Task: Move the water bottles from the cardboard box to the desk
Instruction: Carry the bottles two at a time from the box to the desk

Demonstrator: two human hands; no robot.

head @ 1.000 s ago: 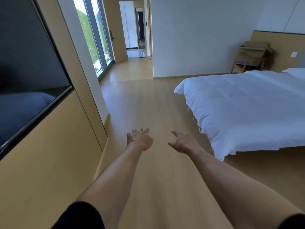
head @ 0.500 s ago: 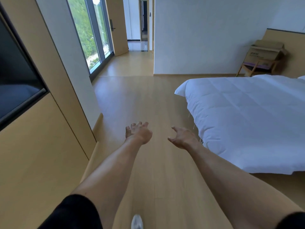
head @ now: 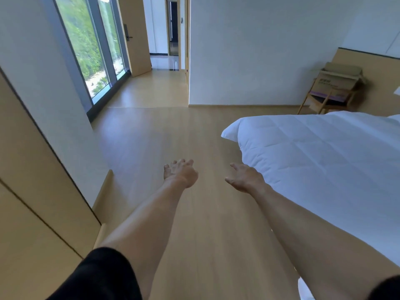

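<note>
Left hand (head: 180, 175) and right hand (head: 245, 177) outstretched over light wood floor (head: 164, 137), fingers loosely spread, holding nothing; brown cardboard box (head: 337, 80) on wooden chair (head: 324, 101) far right, beyond white bed (head: 324, 161)

Bedroom: white-quilted bed (head: 324, 152), wood floor (head: 164, 131)

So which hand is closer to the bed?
The right hand, hanging just beside the white bed; the left hand is over bare floor.
</note>
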